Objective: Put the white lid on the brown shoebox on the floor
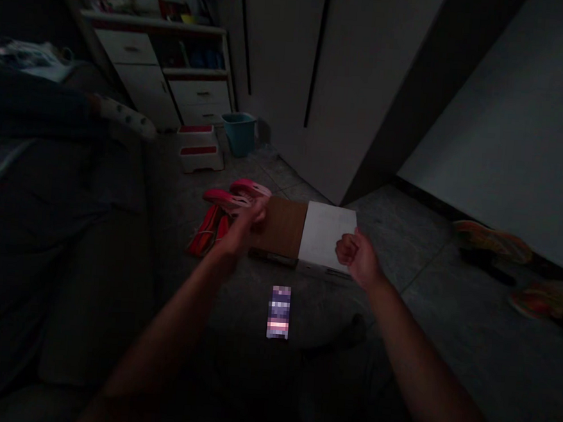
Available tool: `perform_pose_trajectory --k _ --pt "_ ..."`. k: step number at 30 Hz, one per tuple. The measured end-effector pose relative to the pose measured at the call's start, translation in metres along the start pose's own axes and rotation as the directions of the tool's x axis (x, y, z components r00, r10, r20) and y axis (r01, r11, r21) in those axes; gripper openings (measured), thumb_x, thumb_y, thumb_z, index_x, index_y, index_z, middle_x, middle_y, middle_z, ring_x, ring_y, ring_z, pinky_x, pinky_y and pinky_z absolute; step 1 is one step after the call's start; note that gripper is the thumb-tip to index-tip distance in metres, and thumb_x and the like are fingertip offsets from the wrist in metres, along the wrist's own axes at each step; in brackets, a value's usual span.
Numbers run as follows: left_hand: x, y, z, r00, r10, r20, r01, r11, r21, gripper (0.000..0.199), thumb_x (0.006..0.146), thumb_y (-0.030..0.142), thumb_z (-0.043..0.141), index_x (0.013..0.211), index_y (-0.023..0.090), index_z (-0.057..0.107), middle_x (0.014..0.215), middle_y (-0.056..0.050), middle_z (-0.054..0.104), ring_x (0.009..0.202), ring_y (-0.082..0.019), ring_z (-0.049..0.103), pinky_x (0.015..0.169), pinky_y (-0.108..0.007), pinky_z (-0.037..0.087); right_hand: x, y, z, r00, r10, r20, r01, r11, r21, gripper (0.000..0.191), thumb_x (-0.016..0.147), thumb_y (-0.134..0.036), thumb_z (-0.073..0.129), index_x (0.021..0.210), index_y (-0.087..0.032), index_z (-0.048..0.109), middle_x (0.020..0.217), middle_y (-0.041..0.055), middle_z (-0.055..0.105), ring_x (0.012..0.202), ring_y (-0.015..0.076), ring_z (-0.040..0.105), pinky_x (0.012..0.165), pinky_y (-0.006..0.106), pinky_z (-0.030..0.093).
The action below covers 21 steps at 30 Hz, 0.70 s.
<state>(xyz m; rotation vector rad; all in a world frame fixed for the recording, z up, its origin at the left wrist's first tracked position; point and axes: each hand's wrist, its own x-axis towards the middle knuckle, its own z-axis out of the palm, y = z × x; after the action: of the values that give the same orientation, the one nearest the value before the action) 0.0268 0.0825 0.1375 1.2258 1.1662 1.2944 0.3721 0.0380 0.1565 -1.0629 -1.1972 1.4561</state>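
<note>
Two boxes sit side by side on the floor, a brown cardboard box (283, 227) on the left and a white box (323, 230) on the right. My left hand (249, 225) is at the brown box's left edge, its fingers bent together; the dimness hides what is in them, if anything. Over the right end of the white box, my right hand (355, 255) is curled into a fist with nothing visible in it. Pink shoes (237, 195) lie just beyond my left hand. An orange bundle with a pale tie (207, 235) lies left of it.
A phone with a lit screen (279, 312) lies in front of me. A red-and-white step stool (201, 157) and a blue bin (239, 134) stand near the cabinet (131, 85). Yellow-orange shoes (496, 242) lie by the right wall. At left, a person's socked foot (127, 116) extends.
</note>
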Motion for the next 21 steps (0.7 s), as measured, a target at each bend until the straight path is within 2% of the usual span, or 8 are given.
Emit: perform_pose_trajectory --k 3,5,7,9,11,12,15,21 --pt "-0.034 0.083 -0.023 1.000 -0.013 -0.025 0.012 0.999 -0.031 0.093 0.101 0.101 0.016 0.084 0.020 0.059 0.080 -0.006 0.051 0.086 -0.026 0.073 0.069 -0.033 0.056 -0.045 -0.093 0.005 0.975 -0.214 0.052 0.214 0.977 0.011 0.088 0.087 -0.112 0.043 0.063 -0.028 0.029 0.058 -0.0044 0.023 0.050 0.0145 0.027 0.049 0.030 0.037" --pt "-0.047 0.142 -0.023 0.999 -0.034 0.025 0.036 0.997 -0.062 0.114 0.090 0.103 -0.016 0.086 0.019 0.061 0.083 -0.007 0.050 0.089 -0.030 0.076 0.073 -0.041 0.058 -0.061 -0.141 0.007 0.960 -0.276 0.040 0.278 0.959 -0.051 0.094 0.081 -0.119 0.026 0.064 -0.027 0.032 0.059 -0.0018 0.026 0.051 0.0158 0.032 0.049 0.032 0.042" --pt "-0.034 0.189 -0.004 0.994 -0.008 0.105 0.019 0.994 -0.104 0.121 0.085 0.103 -0.024 0.088 0.017 0.061 0.087 -0.005 0.049 0.091 -0.032 0.078 0.075 -0.046 0.055 -0.045 -0.169 0.009 0.964 -0.256 0.067 0.260 0.964 -0.060 0.097 0.081 -0.120 0.013 0.065 -0.027 0.038 0.059 -0.0017 0.031 0.050 0.0137 0.035 0.049 0.029 0.042" --pt "0.008 0.213 0.027 0.991 -0.036 0.132 0.049 0.994 -0.094 0.117 0.092 0.100 -0.021 0.087 0.014 0.058 0.087 -0.005 0.048 0.087 -0.030 0.079 0.075 -0.044 0.050 0.000 -0.173 0.009 0.988 -0.142 0.062 0.143 0.990 -0.010 0.098 0.085 -0.111 -0.010 0.068 -0.029 0.039 0.059 -0.0057 0.029 0.048 0.0087 0.032 0.051 0.024 0.039" --pt "0.063 0.207 0.056 0.988 -0.074 0.136 0.083 0.995 -0.064 0.105 0.100 0.096 -0.015 0.081 0.015 0.050 0.083 -0.002 0.043 0.080 -0.023 0.075 0.074 -0.039 0.044 0.058 -0.158 0.005 0.999 0.048 -0.012 -0.048 0.999 0.013 0.092 0.086 -0.099 -0.027 0.069 -0.034 0.036 0.058 -0.0122 0.023 0.045 0.0039 0.019 0.048 0.021 0.024" --pt "0.090 0.194 0.066 0.985 -0.122 0.125 0.128 0.991 -0.037 0.098 0.097 0.103 -0.005 0.077 0.021 0.044 0.077 -0.002 0.041 0.076 -0.023 0.073 0.070 -0.031 0.044 0.086 -0.147 0.001 0.990 0.109 -0.084 -0.108 0.994 0.017 0.088 0.087 -0.107 -0.015 0.068 -0.034 0.032 0.053 -0.0127 0.020 0.044 0.0062 0.012 0.042 0.022 0.017" --pt "0.150 0.137 0.069 0.997 -0.052 0.058 0.054 0.998 -0.040 0.088 0.092 0.111 0.029 0.073 0.025 0.039 0.067 -0.003 0.044 0.073 -0.023 0.070 0.062 -0.026 0.040 0.142 -0.114 -0.018 0.993 0.106 -0.053 -0.106 0.994 0.000 0.090 0.077 -0.121 0.010 0.069 -0.033 0.027 0.048 -0.0113 0.019 0.044 0.0098 0.008 0.039 0.028 0.010" --pt "0.178 0.056 0.048 0.993 -0.102 0.052 0.102 0.995 0.006 0.080 0.108 0.095 0.031 0.072 0.024 0.043 0.067 0.001 0.041 0.065 -0.013 0.058 0.066 -0.025 0.035 0.151 -0.086 -0.039 0.999 0.017 -0.047 -0.014 0.998 0.062 0.087 0.084 -0.118 0.025 0.072 -0.032 0.029 0.053 -0.0101 0.022 0.046 0.0112 0.011 0.042 0.028 0.012"
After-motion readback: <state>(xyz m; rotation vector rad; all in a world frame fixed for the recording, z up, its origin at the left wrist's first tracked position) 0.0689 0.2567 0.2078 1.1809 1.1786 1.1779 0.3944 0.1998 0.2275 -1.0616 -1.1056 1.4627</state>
